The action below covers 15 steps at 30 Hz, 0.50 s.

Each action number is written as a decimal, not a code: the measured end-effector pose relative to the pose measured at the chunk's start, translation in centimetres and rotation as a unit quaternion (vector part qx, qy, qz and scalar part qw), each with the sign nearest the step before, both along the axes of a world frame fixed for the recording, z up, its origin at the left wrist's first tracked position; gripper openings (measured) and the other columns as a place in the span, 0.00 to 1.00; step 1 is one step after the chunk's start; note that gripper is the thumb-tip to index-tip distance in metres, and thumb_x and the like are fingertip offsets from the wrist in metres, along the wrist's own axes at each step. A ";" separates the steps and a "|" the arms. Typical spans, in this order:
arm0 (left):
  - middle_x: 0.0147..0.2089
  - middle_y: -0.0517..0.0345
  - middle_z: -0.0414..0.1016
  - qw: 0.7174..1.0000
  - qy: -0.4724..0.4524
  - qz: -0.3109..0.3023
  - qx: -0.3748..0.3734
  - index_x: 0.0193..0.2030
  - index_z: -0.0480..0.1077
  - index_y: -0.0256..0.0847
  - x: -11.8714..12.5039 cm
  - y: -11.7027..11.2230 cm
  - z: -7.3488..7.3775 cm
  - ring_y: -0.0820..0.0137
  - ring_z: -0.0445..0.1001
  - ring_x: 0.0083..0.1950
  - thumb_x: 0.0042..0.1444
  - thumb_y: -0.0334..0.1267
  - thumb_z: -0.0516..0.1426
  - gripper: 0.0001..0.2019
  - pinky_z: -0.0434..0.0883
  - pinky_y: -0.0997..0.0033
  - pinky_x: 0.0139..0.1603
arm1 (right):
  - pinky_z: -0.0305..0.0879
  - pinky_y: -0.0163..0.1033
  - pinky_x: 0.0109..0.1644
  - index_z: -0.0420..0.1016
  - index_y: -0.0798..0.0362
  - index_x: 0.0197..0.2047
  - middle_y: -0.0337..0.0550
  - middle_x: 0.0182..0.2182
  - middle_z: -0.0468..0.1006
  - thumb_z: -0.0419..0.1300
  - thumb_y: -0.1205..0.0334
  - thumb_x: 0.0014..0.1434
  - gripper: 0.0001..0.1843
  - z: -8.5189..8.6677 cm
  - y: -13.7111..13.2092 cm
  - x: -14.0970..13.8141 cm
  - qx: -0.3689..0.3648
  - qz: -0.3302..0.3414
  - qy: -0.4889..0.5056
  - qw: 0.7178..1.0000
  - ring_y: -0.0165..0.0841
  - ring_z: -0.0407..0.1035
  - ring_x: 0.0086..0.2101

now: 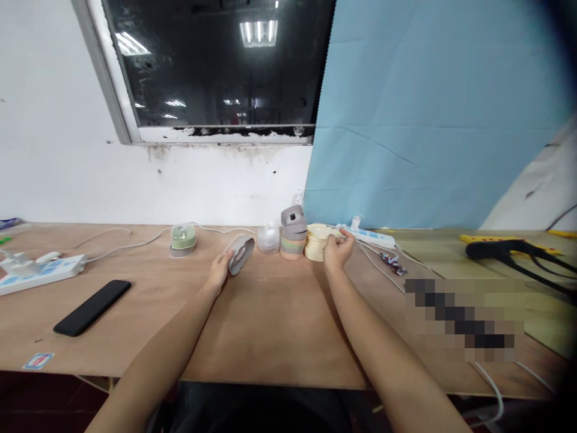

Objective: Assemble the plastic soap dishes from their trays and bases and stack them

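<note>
My left hand (219,269) grips a grey and white tape dispenser shell (240,253) that lies tilted on the wooden table (270,325). My right hand (337,249) pinches the top of a stack of cream-yellow tape rolls (316,242) at the back of the table. Between the two hands stand a clear roll holder (268,237) and a pile of pastel tape rolls (293,245) with a grey dispenser (293,218) on top.
A green tape dispenser (183,238) stands further left. A black phone (92,307) and a white power strip (38,272) lie at the left. Another white power strip (374,237) with cables sits right of my right hand. A black-and-yellow tool (509,248) lies far right.
</note>
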<state>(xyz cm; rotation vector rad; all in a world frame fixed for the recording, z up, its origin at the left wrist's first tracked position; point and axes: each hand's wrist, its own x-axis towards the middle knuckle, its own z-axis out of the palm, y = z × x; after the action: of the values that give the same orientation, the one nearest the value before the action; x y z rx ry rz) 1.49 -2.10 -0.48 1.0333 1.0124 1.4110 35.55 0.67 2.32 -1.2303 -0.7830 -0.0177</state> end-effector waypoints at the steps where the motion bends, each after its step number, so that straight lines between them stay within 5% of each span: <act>1: 0.38 0.47 0.78 1.000 0.000 -0.002 0.000 0.45 0.73 0.34 0.0 0.0 0.0 0.65 0.77 0.31 0.48 0.56 0.62 0.27 0.72 0.70 0.28 | 0.67 0.42 0.39 0.64 0.56 0.49 0.37 0.27 0.69 0.54 0.60 0.52 0.21 -0.1 -0.1 0.4 -0.001 -0.028 -0.007 1.000 0.33 0.68 0.27; 4: 0.36 0.49 0.78 1.000 0.011 -0.006 -0.003 0.44 0.73 0.34 -0.1 0.1 -0.2 0.66 0.76 0.31 0.47 0.58 0.61 0.28 0.71 0.71 0.27 | 0.65 0.45 0.47 0.68 0.57 0.49 0.49 0.38 0.73 0.56 0.56 0.52 0.22 -0.8 -0.1 1.8 -0.007 -0.080 -0.047 0.996 0.37 0.68 0.37; 8: 0.34 0.50 0.78 1.000 0.021 -0.012 0.002 0.44 0.73 0.33 -0.2 0.4 -0.5 0.66 0.76 0.30 0.47 0.59 0.61 0.28 0.69 0.72 0.26 | 0.58 0.50 0.57 0.65 0.60 0.56 0.60 0.52 0.69 0.54 0.49 0.55 0.31 -2.2 0.3 2.6 -0.032 -0.041 -0.085 0.995 0.42 0.64 0.52; 15: 0.35 0.50 0.78 1.000 0.025 -0.008 -0.004 0.45 0.73 0.33 -0.4 0.7 -0.7 0.67 0.75 0.30 0.46 0.58 0.62 0.28 0.69 0.73 0.27 | 0.55 0.51 0.58 0.68 0.56 0.53 0.55 0.50 0.74 0.49 0.50 0.61 0.24 -2.4 -0.6 0.7 -0.030 -0.061 -0.117 0.991 0.42 0.65 0.52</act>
<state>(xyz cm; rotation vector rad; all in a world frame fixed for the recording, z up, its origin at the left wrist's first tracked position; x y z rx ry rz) 1.13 -1.45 -1.18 1.0733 1.0443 1.3723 36.25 0.12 -0.06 -1.3474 -0.9143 -0.2437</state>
